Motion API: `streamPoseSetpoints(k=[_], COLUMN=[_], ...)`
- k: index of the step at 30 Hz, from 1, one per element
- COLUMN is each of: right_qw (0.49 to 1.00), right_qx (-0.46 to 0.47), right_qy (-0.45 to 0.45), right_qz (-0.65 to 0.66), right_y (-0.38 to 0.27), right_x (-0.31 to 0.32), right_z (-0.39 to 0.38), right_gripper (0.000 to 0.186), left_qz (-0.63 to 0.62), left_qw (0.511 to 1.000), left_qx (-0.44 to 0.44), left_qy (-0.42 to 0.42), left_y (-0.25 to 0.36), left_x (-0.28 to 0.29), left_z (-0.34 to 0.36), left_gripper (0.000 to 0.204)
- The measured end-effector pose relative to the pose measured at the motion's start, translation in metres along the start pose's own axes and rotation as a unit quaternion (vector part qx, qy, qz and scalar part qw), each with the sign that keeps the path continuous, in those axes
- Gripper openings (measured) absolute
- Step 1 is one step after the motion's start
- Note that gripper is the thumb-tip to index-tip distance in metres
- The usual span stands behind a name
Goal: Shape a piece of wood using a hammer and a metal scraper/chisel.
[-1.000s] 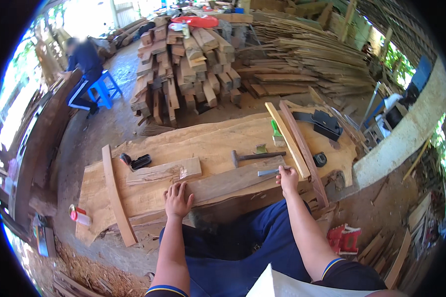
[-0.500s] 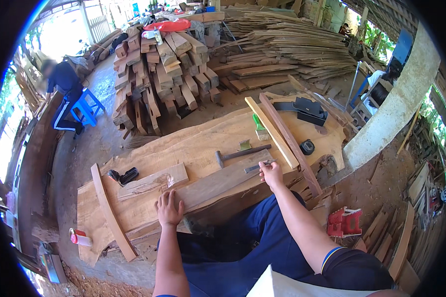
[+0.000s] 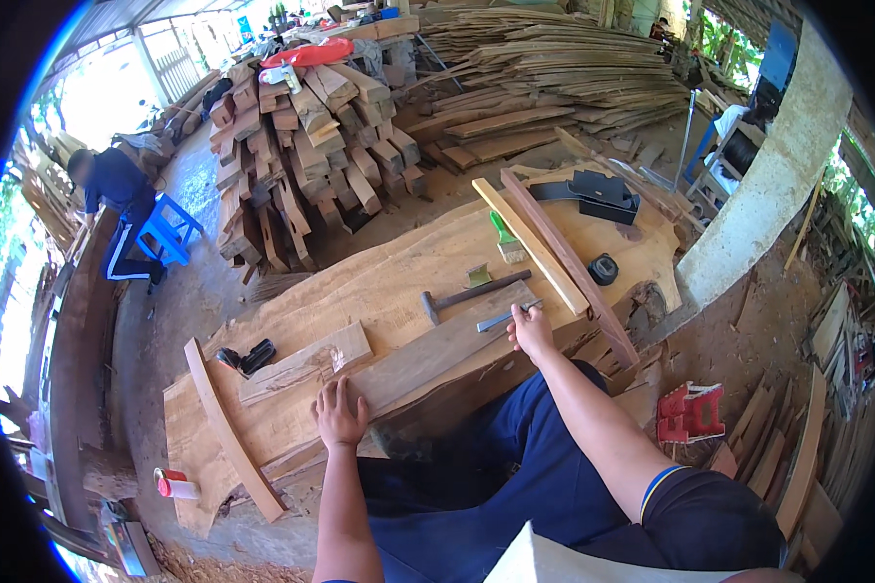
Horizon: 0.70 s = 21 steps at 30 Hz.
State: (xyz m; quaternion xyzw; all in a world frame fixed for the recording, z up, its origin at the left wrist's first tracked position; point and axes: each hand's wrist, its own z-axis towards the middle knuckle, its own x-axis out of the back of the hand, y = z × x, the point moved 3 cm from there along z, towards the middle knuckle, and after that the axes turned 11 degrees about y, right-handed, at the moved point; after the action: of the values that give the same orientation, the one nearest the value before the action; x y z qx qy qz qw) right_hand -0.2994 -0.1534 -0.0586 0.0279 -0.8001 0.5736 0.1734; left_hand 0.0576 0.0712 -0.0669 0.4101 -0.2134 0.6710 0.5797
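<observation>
My left hand [image 3: 340,416] lies with fingers spread on the near left end of a grey-brown plank [image 3: 428,352]. Between the fingertips of my right hand [image 3: 532,335] is a slim metal chisel [image 3: 497,321], its flat end pointing left over the plank's right part. I cannot tell whether the chisel touches the wood. Just beyond the plank lies a hammer [image 3: 481,293] with a dark handle. A short pale board [image 3: 306,363] with a rough patch is beside the plank's left end. All of these rest on a wide wooden slab [image 3: 379,282].
Two long strips [image 3: 530,248] cross the slab's right side, near a green-handled brush [image 3: 507,240], tape measure [image 3: 603,269] and black box [image 3: 605,197]. On the left are a curved strip [image 3: 226,423] and red-lidded jar [image 3: 177,484]. Beyond, a person [image 3: 122,199] bends by stacked timber [image 3: 311,146].
The chisel has swung slightly in my right fingers, and more of its length shows. My left hand stays on the plank. The whole view has shifted a little.
</observation>
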Motion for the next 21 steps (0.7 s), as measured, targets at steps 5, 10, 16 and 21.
streamPoseSetpoints(k=[5, 10, 16, 21], right_qw=[0.999, 0.998, 0.999, 0.998], right_qx=[0.005, 0.022, 0.002, -0.007], right_qy=[-0.042, -0.052, 0.020, 0.032], right_qz=[-0.006, 0.014, 0.050, 0.062], right_y=[0.001, 0.004, -0.001, 0.001], right_x=[-0.005, -0.004, 0.010, 0.010], right_z=[-0.005, -0.002, 0.006, 0.007], right_gripper=[0.039, 0.040, 0.037, 0.037], left_qz=[0.004, 0.003, -0.002, 0.000], left_qw=[1.000, 1.000, 1.000, 1.000], left_qx=[0.000, 0.004, 0.006, 0.003], left_qy=[-0.001, -0.003, -0.001, 0.000], left_y=[0.001, 0.002, -0.001, 0.001], left_x=[0.001, 0.001, 0.002, 0.004], left_z=[-0.001, -0.001, -0.001, 0.001], left_gripper=[0.056, 0.056, 0.056, 0.056])
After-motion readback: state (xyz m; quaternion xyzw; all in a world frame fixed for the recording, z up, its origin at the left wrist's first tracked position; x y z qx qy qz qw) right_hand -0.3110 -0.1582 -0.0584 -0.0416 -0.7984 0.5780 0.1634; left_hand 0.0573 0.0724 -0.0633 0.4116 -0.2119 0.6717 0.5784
